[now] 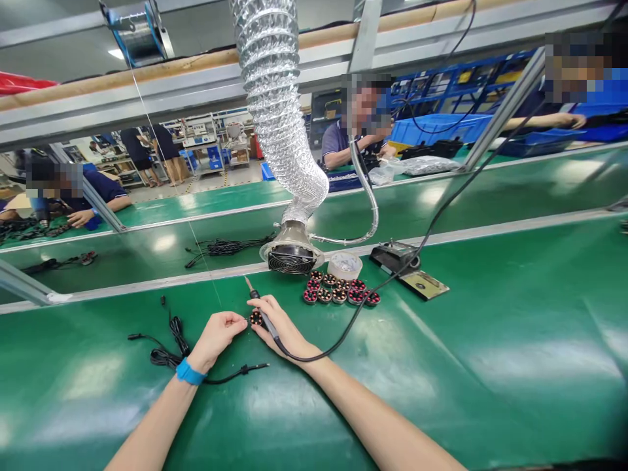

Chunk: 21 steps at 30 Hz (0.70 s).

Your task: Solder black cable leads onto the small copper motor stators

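Right hand: (282,327) is gripping the soldering iron (267,322); thumb and fingertips seem to be steadying the ring part too.
Ring part: (256,318) is sitting between both hands' fingertips, just above the bench.
Left hand: (218,335) is closing its fingertips at the ring part's edge; can't tell if they're pinching something thin.
Iron tip: (248,282) is pointing up and away; probably keeping heat off the fingers while they're handling the part.
Cord: (307,359) is looping over the right forearm, likely leaving slack.
Wire: (146,111) is hanging from the spool (139,36) overhead toward the left hand, presumably for easy reach; its lower end is fading out.
Black cable: (169,356) is lying coiled beside the left wrist.
Fan: (292,259) is hanging under the foil duct (275,98), facing the hands, presumably for fumes.
Other rings: (338,296) are sitting grouped by the tape roll (345,265), within reach.
Iron stand: (397,256) is standing right of them.
Bench: (490,405) green top is reflecting the lights.
Room: co-workers are sitting at the benches beyond; one (333,140) is working across from here.
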Each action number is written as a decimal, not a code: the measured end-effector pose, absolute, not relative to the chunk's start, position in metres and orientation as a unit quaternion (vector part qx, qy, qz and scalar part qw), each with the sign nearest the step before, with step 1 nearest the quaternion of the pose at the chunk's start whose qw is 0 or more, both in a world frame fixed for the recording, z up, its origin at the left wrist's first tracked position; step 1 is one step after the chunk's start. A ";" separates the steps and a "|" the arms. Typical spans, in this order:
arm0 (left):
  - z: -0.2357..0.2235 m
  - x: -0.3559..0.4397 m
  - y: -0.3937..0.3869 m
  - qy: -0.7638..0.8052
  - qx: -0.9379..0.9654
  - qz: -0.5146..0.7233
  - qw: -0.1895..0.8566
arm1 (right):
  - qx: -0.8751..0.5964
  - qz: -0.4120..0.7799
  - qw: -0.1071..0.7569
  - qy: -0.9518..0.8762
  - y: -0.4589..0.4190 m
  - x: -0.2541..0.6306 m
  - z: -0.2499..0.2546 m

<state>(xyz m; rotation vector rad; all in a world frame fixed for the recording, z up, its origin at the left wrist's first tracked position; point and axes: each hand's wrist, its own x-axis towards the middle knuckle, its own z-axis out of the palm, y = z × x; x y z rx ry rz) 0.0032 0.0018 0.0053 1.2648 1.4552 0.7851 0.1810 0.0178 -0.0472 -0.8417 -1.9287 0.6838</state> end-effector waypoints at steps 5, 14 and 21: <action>0.005 0.003 0.001 0.604 0.520 0.321 0.512 | -0.334 0.280 0.450 -0.779 0.015 0.183 -0.042; -0.004 -0.001 0.005 0.587 0.478 0.372 0.538 | -0.341 0.279 0.448 -0.778 0.018 0.182 -0.047; -0.009 0.005 0.005 0.623 0.516 0.349 0.473 | -0.331 0.281 0.450 -0.781 0.017 0.181 -0.046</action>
